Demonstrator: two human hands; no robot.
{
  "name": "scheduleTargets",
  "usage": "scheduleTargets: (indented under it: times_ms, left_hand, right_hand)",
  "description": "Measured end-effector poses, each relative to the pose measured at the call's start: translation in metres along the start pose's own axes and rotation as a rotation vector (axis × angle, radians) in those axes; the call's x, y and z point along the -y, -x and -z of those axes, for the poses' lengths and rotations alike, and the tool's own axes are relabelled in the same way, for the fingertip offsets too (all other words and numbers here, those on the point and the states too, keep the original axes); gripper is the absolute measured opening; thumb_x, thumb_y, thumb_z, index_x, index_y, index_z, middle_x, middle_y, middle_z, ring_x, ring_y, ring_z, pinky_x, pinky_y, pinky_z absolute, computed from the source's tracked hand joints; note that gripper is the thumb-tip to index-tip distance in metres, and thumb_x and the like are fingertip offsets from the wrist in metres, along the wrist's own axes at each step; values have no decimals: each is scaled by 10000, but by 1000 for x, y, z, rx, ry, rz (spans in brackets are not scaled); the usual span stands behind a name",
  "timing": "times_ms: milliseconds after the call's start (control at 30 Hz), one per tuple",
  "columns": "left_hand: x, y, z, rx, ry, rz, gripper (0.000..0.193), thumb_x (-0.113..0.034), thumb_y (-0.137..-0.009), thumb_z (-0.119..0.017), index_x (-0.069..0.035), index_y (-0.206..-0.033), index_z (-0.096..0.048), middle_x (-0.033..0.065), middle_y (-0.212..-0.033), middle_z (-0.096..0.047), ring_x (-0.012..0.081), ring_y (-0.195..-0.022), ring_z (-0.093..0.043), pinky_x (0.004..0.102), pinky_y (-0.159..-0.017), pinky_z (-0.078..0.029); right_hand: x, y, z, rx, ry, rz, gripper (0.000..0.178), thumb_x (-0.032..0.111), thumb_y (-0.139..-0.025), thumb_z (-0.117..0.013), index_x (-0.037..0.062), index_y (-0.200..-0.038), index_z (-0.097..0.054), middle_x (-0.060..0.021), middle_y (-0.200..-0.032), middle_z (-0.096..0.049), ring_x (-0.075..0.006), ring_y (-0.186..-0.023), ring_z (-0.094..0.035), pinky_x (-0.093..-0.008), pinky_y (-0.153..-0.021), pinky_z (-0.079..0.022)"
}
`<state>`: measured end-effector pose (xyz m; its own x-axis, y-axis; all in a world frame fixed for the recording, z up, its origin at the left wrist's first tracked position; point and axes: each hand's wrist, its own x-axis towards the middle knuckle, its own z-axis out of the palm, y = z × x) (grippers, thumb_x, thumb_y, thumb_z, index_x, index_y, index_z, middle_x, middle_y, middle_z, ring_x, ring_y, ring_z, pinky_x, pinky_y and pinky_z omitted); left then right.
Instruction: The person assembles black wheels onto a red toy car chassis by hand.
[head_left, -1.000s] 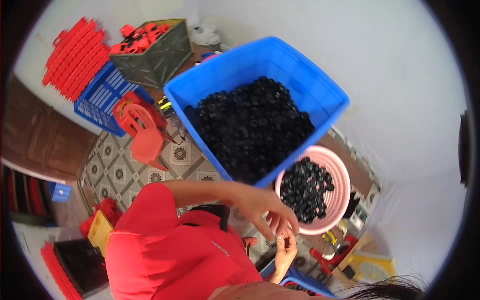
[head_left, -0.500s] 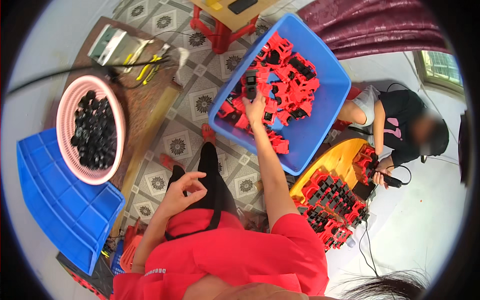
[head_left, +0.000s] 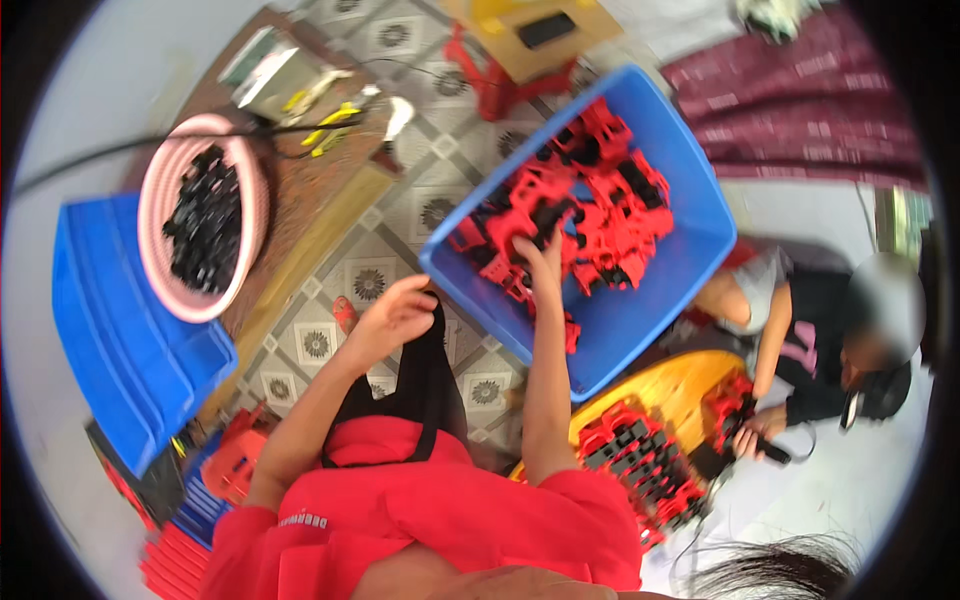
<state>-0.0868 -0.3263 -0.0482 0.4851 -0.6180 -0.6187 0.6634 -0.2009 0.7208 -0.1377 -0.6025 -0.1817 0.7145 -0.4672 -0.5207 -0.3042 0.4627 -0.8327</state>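
My right hand [head_left: 543, 262] reaches into a large blue bin [head_left: 700, 255] and grips a red-and-black plastic part [head_left: 546, 215], raised slightly among the others. Several similar red plastic parts with black pieces [head_left: 625, 215] lie heaped in the bin. Just outside the bin's left corner, my left hand [head_left: 393, 318] hovers with loosely bent fingers and holds nothing. Motion blur hides the finer shape of the gripped part.
A pink basket [head_left: 258, 230] of small black pieces and yellow-handled pliers [head_left: 330, 130] sit on the left table. At right, a co-worker [head_left: 800, 330] handles a red part beside a yellow round table [head_left: 690, 370] stacked with more parts. A red stool [head_left: 495, 90] stands beyond.
My right hand has closed on a part and lifted it slightly within the bin. My left hand has moved forward and right, toward the bin's corner. The whole view has shifted.
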Motion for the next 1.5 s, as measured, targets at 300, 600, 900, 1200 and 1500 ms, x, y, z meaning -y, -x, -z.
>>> scheduleTargets:
  times_ms: [300, 600, 900, 1200, 1500]
  left_hand:
    - [-27, 82, 45, -94, 596, -287, 873, -89, -755, -747, -72, -1473, -250, 128, -1388, -459, 245, -1292, -444, 396, -1088, -350]
    - [27, 197, 164, -611, 1043, -562, 493, -174, -900, -652, -68, -1325, -424, 80, -1258, -559, 213, -1154, -561, 425, -991, -461]
    - [34, 202, 276, -417, 1283, -656, 683, -211, -858, -713, -143, -1414, -323, 81, -1277, -525, 263, -1164, -540, 461, -981, -461]
    - [23, 185, 322, -617, 1127, -705, 725, -80, -818, -728, -84, -1380, -269, 72, -1216, -503, 199, -1097, -550, 387, -932, -485]
    - [1, 176, 316, -748, 1043, -607, 1030, -39, -749, -792, -98, -1489, -79, 131, -1287, -489, 240, -1161, -538, 407, -980, -462]
  right_hand:
    - [71, 156, -139, 991, 223, -385, 1114, 139, -693, -798, 102, -1536, -72, -109, -1471, -360, -237, -1300, -439, -340, -1019, -406]
    - [13, 63, -417, 972, 891, 404, 282, 185, -886, -627, 31, -1123, -636, -145, -1046, -674, -247, -885, -666, -344, -787, -512]
    - [-106, -18, -561, 470, 1766, 556, 499, 526, -833, -624, 61, -998, -696, -171, -1050, -679, -326, -1020, -633, -434, -861, -499]
    - [-38, 53, -555, 804, 464, 12, 310, -91, -747, -705, 11, -1037, -660, -39, -870, -674, -134, -785, -632, -260, -731, -516]
    - [1, 141, -538, 1080, 394, -50, 186, -40, -831, -694, 29, -999, -654, -43, -942, -660, -104, -828, -636, -250, -765, -538]
